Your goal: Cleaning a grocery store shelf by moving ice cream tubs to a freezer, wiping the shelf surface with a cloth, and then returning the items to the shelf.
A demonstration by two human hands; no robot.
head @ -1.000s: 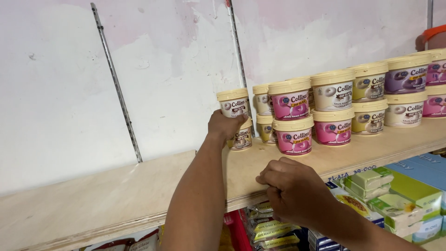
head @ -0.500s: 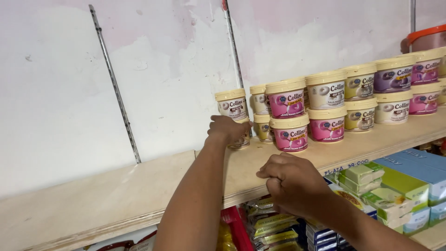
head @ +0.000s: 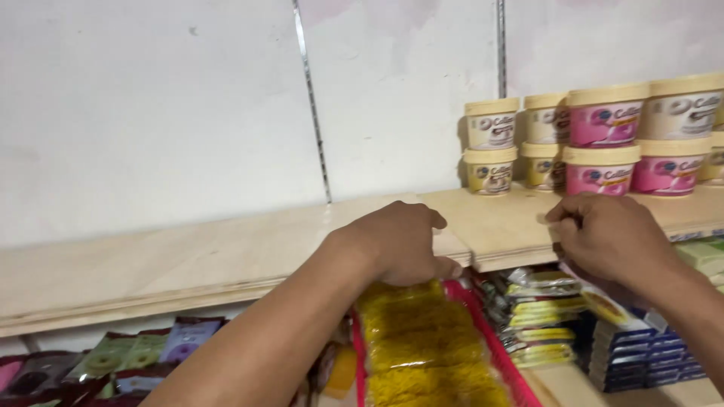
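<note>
1. The left hand rests knuckles-up on the near edge of the wooden shelf, about mid-scene. Its fingers are curled loosely over the edge; whether they grip anything underneath cannot be told.
2. Just below that hand lies a yellow packet in clear wrap, sitting in a red tray on the level beneath. The hand's fingertips are at or touching the packet's far end.
3. The right hand hovers at the shelf edge further right, fingers bent inward and nearly closed. It seems to pinch something small at the fingertips, but blur hides what it is.
4. On the far right of the shelf, against the white wall, stand small lidded tubs in two tiers. The leftmost are cream tubs; next to them, on the right, are pink tubs.
5. The tubs are well apart from the left hand and near the right hand, a little beyond it.
6. Under the shelf on the right are stacked yellow-and-dark sachets and dark blue boxes.
7. Lower left, a row of dark packets lies below the shelf.
8. Two metal shelf rails run up the wall.
</note>
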